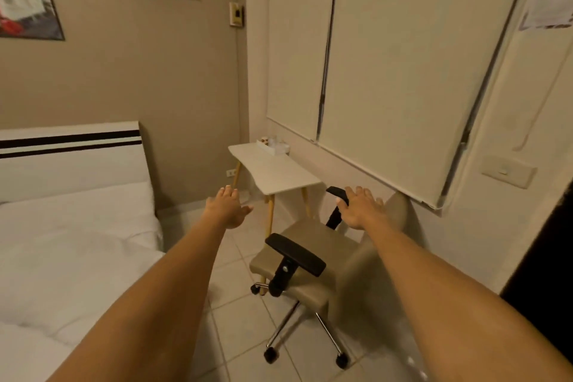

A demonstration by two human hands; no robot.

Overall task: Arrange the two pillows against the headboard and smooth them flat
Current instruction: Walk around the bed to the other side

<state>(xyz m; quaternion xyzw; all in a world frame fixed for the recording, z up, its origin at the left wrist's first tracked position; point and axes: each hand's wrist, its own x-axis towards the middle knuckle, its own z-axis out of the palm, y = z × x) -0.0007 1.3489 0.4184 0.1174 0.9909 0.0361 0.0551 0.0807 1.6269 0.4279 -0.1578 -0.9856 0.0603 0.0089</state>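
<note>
The fingers of the left hand (228,209) and the right hand (361,208) were spread wide and held nothing, stretched out in the air above the floor and the chair (313,253). The bed (71,242) and its headboard (71,152) lay off to the left, so the left hand was nearer. I could not pick out any pillow for sure; the bed's white top ran along the headboard.

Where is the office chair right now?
In the head view, the office chair stands on the tiled floor, lower centre-right, beside the small white desk and below the window blinds, right of the bed.
</note>
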